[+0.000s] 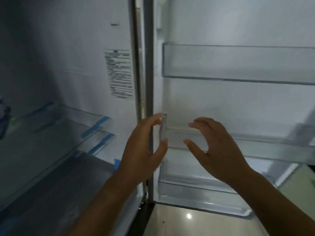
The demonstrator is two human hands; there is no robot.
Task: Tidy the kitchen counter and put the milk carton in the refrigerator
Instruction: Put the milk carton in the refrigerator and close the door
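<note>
The refrigerator stands open in front of me, its inner wall (76,48) on the left and the open door (230,23) on the right. Both my hands are raised before the door's middle shelf (255,143). My left hand (144,147) is open, fingers spread, palm facing right, over the door's hinge edge (149,82). My right hand (216,149) is open too, fingers loosely bent, palm facing left. Nothing is between them. No milk carton is in view.
Clear door bins: an upper one (238,63) and a lower one (196,189). Glass shelves with blue tape (100,123) lie inside on the left. A blurred blue object (3,116) sits at the far left. Glossy floor (187,220) shows below.
</note>
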